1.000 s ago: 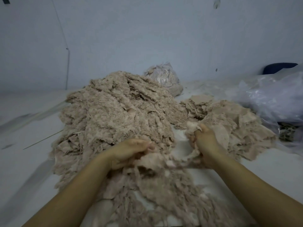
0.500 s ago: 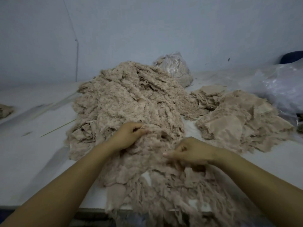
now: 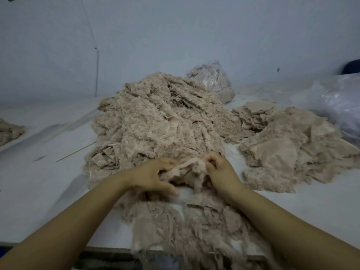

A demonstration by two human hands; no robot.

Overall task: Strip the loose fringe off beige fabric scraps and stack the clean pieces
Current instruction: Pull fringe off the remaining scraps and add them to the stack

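– So, what are you doing?
– Both hands, left hand and right hand, pinch one scrap by the big pile at twelve o'clock. Next I pull the fringe off, then the stack at two.

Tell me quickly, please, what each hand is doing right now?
Left hand: gripping the fringed scrap.
Right hand: pinching the same scrap's other end.

Left hand: bare — no glove, ring or wristband visible.
Right hand: bare, same as left.
Forearms: bare from the wrists to the frame's lower edge — no sleeve, watch or strap in view.
Fingernails: blurred, cannot tell.
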